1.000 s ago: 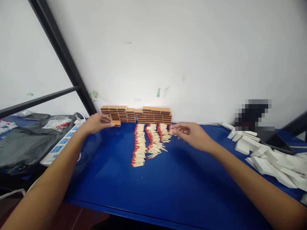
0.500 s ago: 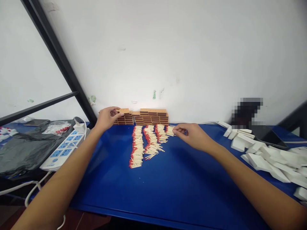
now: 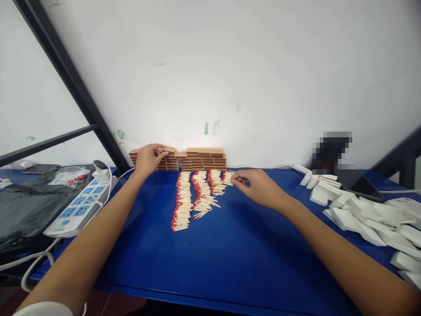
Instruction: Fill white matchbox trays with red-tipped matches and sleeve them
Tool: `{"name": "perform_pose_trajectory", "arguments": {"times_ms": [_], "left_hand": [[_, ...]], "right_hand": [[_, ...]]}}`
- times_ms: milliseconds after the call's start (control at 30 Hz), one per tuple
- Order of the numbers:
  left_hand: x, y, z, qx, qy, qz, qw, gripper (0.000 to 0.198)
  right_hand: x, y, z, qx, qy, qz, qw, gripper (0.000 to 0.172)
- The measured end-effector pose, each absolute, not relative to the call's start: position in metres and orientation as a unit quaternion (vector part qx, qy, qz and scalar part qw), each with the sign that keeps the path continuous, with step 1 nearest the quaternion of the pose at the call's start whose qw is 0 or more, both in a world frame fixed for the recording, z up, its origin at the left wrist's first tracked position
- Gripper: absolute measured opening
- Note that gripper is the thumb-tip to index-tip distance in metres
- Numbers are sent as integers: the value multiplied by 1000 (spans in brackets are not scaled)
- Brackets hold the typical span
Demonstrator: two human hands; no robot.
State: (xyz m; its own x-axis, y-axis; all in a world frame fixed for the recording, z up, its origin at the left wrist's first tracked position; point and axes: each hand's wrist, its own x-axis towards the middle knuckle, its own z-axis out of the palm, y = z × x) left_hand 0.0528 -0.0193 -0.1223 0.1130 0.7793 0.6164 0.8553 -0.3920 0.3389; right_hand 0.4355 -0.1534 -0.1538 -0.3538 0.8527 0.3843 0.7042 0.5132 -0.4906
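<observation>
My left hand [image 3: 147, 160] pinches a matchbox [image 3: 169, 150] between thumb and fingers, at the top of the left part of a stack of matchboxes [image 3: 206, 163]. That matchbox is slightly tilted. At the right end of the matches, my right hand [image 3: 258, 188] has its thumb and fingertips pressed together by a small pile of matches [image 3: 227, 178]. Whether a match is between those fingertips is too small to tell. Red-tipped matches lie in several rows in front of the stack, the longest row [image 3: 182, 202] at the left.
On the left are a white power strip [image 3: 79, 204] with cables and a grey plastic bag [image 3: 29, 202]. Many white blocks [image 3: 358, 215] lie heaped on the right, near a dark phone-like slab [image 3: 358, 183]. A white wall [image 3: 263, 87] rises behind the blue table [image 3: 210, 263].
The view has shifted slightly, moving everything left in the picture. The matchbox in my left hand has tipped and gone a little right along the stack. My right hand stays by the matches.
</observation>
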Motion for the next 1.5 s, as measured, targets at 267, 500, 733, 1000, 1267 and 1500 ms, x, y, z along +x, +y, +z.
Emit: {"name": "perform_pose_trajectory", "arguments": {"times_ms": [267,500,733,1000,1267,1500], "left_hand": [[51,-19,-129,-750,-536,-381,74,34],[43,-15,-130,-747,-536,-377,115,38],[40,-12,-134,-747,-534,-370,144,40],[41,-8,-138,-747,-530,-364,168,36],[44,-6,-134,-754,-516,-366,176,40],[41,-1,-131,-741,-534,-373,163,42]], "right_hand": [[437,-152,-154,-483,-812,123,304,24],[436,-153,-155,-486,-815,120,292,24],[438,-152,-155,-497,-813,110,284,23],[437,-152,-156,-493,-817,100,281,23],[438,-152,-156,-497,-815,101,281,23],[437,-153,-153,-498,-820,78,269,24]]}}
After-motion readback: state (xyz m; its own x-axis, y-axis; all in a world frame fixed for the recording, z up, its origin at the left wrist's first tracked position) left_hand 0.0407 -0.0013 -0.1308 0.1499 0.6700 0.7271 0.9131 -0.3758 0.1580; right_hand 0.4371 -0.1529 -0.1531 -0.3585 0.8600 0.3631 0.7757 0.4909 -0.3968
